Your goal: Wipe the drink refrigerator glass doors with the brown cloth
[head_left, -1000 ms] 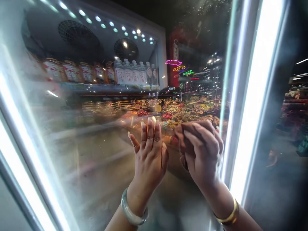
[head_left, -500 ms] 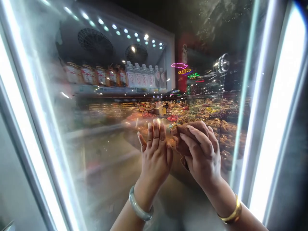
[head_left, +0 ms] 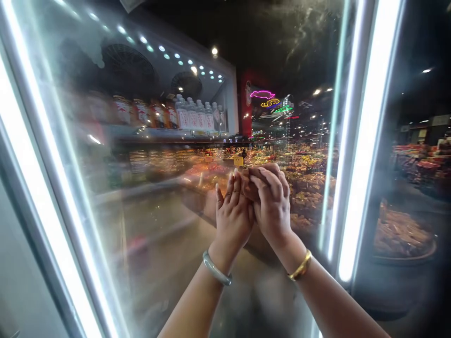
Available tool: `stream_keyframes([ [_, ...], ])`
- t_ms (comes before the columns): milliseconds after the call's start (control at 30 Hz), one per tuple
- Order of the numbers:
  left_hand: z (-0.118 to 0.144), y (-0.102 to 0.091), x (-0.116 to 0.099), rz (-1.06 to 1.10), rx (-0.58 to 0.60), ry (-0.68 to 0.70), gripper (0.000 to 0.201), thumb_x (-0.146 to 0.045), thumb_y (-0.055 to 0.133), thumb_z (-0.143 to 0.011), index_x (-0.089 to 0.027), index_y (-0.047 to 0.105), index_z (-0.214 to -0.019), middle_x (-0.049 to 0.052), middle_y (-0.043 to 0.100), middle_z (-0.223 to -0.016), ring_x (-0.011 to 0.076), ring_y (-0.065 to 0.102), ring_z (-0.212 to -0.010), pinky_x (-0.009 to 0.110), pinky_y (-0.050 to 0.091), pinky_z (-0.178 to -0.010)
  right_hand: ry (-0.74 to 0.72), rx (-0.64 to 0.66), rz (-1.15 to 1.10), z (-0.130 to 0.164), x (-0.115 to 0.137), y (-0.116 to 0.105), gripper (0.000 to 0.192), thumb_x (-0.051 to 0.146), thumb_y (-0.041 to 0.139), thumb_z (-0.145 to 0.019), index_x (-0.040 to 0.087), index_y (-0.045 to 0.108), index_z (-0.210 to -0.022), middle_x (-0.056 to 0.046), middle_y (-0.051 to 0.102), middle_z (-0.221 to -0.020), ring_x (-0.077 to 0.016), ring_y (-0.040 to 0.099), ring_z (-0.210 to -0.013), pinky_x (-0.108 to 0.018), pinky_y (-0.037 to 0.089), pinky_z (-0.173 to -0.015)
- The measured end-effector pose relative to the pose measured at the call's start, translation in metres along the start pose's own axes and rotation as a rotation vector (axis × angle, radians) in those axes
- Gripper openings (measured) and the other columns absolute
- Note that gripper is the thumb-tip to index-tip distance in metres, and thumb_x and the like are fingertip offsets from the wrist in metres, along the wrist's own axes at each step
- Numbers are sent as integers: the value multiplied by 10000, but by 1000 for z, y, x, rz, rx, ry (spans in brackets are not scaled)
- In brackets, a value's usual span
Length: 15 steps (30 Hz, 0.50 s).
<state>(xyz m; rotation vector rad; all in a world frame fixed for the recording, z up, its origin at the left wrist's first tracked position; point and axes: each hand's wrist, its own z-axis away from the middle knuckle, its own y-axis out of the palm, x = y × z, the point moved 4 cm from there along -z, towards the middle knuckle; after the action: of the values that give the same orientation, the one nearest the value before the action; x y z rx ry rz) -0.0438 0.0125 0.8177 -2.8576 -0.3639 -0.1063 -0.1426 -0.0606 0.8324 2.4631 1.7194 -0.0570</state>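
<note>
- Brown cloth (head_left: 251,185) pressed against the glass door (head_left: 158,225), bunched under the right hand (head_left: 273,206), whose fingers curl closed over it
- Left hand (head_left: 233,217) flat on the glass, fingers open and straight, touching the right hand
- Bottles (head_left: 192,116) on a shelf behind the glass, upper left

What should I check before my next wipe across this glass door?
1. Cloth in grip: ok. The right hand is closed on the brown cloth.
2. Cloth against the glass door: ok, it looks pressed to the pane.
3. Left hand bracing: ok, palm flat, fingers spread upward on the glass.
4. Hands apart: not ok, they touch side by side, so the left crowds a leftward stroke.
5. Glass already clean: not ok, a hazy film covers the left part.
6. Bangles clear of the glass: cannot tell.
</note>
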Motion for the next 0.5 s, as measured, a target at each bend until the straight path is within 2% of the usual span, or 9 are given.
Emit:
stream_keyframes([
  [133,3,1,4,-7,11,3,746,-208,458,-1026,-145,125,-1690,161,275,-1711,235,185,-1626,486,9,-1351,-48,92,-38,19,-16,-6,527,119,605,-973,277,550,-1473,-93,586,-1480,-298,433,-1522,-575,454,-1252],
  [233,4,-1,11,-16,-5,-56,749,-201,440,-1032,-173,92,-1695,167,247,-1716,246,191,-1622,523,3,-1346,15,40,-48,12,-23,-5,459,135,614,-975,251,595,-1418,-114,594,-1457,-301,432,-1521,-595,455,-1243],
  [367,0,-5,20,-27,-23,-71,734,-222,416,-1042,-152,84,-1692,186,203,-1722,248,128,-1632,547,-32,-1338,52,7,-66,-3,-6,13,417,164,568,-1011,262,600,-1415,-105,592,-1474,-293,380,-1556,-602,445,-1250],
  [500,-1,-9,31,-23,-17,-55,687,-260,380,-1062,-160,122,-1691,164,222,-1725,234,113,-1638,534,-46,-1338,-60,132,-84,15,9,15,525,144,574,-1007,284,522,-1510,-78,597,-1494,-281,367,-1571,-547,433,-1279],
])
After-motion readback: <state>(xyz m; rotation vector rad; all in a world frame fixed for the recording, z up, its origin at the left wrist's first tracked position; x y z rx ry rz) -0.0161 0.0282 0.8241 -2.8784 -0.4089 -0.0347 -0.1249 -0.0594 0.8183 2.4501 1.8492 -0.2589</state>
